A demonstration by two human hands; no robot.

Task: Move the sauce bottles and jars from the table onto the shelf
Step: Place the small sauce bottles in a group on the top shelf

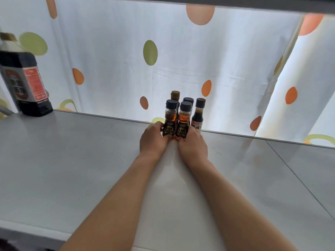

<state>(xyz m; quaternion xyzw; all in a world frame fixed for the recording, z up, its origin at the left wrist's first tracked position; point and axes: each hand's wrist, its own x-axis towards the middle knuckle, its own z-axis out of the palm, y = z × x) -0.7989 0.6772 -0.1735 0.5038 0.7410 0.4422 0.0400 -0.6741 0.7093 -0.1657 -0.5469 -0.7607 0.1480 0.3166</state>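
Two small amber oil bottles with black caps stand side by side near the back edge of the grey shelf (72, 160). My left hand (154, 140) grips the base of the left bottle (170, 122). My right hand (193, 145) grips the base of the right bottle (184, 124). Behind them stand a bottle with a brownish cap (175, 96), another black-capped bottle (188, 100), and a dark sauce bottle with a white label (198, 115) to the right. These back bottles are partly hidden.
A large dark soy sauce jug (23, 82) with a red-and-grey label stands at the shelf's far left. A white curtain with orange and green dots (150, 53) hangs behind the shelf. Another shelf board (235, 2) runs overhead. A seam (299, 180) crosses the shelf at right.
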